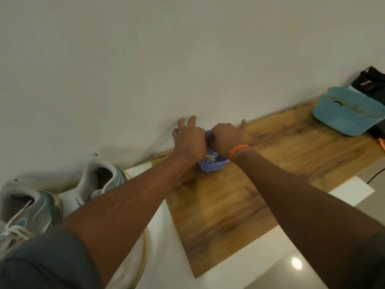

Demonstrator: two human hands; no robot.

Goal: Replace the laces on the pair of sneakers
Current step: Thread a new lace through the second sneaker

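Both hands reach into a small purple tub (210, 166) on the wooden board (239, 197).

Left hand (188, 140) fingers spread loose; right hand (226, 137) curled, its hold hidden. White laces (210, 158) inside the tub. Sneakers (31, 207) at eight o'clock; blue basin (345, 113) at two o'clock, contents unclear.

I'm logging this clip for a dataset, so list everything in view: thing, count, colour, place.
sneakers: 2, grey-white with blue accents, far left by the wall
small tub: 1, purple-blue, on the board under both hands, white laces inside
large tub: 1, light blue, right end of the board
wooden board: 1, brown, centre
black item: 1, behind the large tub, unclear
wristband: 1, orange, right wrist
left hand: at the small tub
right hand: at the small tub
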